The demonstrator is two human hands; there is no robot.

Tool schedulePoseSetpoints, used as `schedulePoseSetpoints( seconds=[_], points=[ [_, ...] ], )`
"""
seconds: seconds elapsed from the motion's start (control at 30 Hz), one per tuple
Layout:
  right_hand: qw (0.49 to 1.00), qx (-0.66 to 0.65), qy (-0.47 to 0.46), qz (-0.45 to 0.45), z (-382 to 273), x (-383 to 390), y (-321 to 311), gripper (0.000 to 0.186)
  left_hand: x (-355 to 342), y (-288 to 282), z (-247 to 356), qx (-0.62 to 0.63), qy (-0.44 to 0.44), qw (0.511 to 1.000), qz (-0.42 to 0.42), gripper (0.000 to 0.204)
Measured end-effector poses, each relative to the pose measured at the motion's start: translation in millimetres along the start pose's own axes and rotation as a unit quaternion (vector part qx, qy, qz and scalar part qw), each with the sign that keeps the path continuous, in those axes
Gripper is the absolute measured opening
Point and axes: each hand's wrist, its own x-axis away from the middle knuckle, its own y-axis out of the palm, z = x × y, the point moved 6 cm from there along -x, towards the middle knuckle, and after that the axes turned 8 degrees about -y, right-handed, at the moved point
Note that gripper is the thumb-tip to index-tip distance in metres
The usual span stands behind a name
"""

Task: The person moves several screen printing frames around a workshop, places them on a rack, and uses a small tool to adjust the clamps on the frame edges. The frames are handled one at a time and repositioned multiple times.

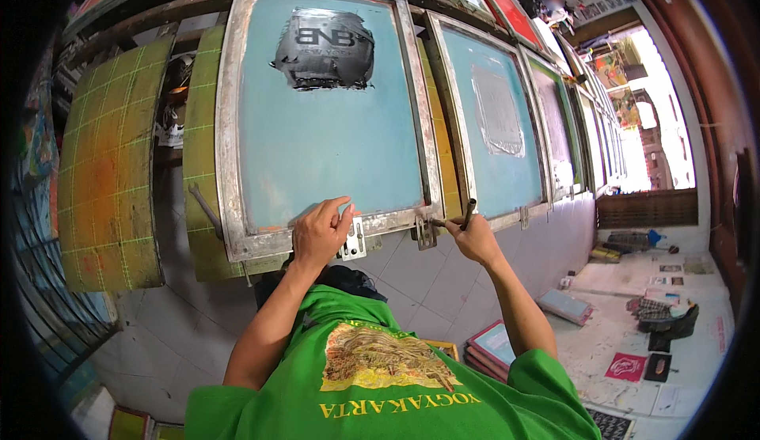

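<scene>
A silkscreen (332, 155) with a worn metal frame and blue-green mesh lies before me, with a smear of black ink (326, 52) near its far end. My left hand (318, 233) rests on the frame's near edge, its fingers stretched out and apart, beside a slotted metal bracket (354, 239). To the right, my right hand (476, 240) is closed on a dark rod-like tool (472, 209), whose exact kind I cannot make out. The tool reaches toward a second metal bracket (425, 233) near the frame's right corner.
More framed screens (495, 108) run in a row to the right. Yellow-green boards (111, 163) stand at the left, and a wrench (206, 209) lies on one. Below is a tiled floor (396, 274); stacked screens (491, 349) and a white surface with scattered items (625, 337) lie at the lower right.
</scene>
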Motion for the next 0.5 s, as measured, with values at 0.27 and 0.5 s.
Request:
schedulePoseSetpoints(
  seconds=[0.27, 0.5],
  points=[
    [0.997, -0.046, 0.019, -0.051, 16.1, -21.7, 12.5, 0.026, 0.1, -1.5, -1.7, 0.018, 0.011, 0.999, 0.030, 0.016],
    [0.937, -0.174, 0.204, -0.223, 16.2, -38.3, 25.4, 0.025, 1.4, 0.1, 2.7, 0.008, 0.026, 0.999, 0.030, 0.016]
  ],
)
